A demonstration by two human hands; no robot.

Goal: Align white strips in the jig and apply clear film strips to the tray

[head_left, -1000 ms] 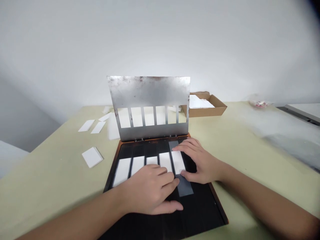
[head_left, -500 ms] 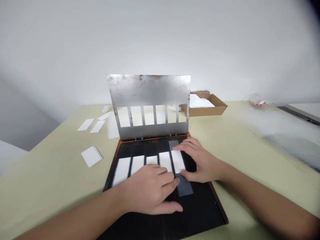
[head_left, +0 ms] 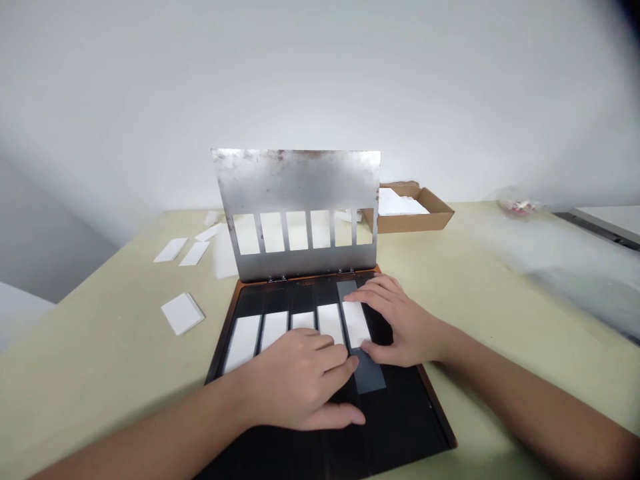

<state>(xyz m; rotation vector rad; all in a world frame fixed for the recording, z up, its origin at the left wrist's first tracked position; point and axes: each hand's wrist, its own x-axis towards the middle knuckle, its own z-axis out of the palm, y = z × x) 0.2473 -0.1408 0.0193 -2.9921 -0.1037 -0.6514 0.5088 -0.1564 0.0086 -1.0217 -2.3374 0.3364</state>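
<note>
A black hinged jig base (head_left: 400, 420) lies in front of me, its metal lid with rectangular cutouts (head_left: 300, 180) standing upright at the back. Several white cards (head_left: 244, 340) lie side by side across the base. My right hand (head_left: 403, 323) spans the rightmost white card (head_left: 357, 325), index finger at its far end and thumb at its near end. Under that card runs a dark grey strip (head_left: 370, 375). My left hand (head_left: 305, 380) rests palm down over the middle cards, partly hiding them. Its fingers bend loosely, thumb apart, index fingertip by the strip's left edge.
Left of the jig are a small stack of white cards (head_left: 182, 314) and loose white cards (head_left: 171, 250) on the pale green table (head_left: 100, 373). Behind, at right, stands a cardboard box (head_left: 417, 223) with white pieces. Clear plastic (head_left: 565, 267) lies farther right.
</note>
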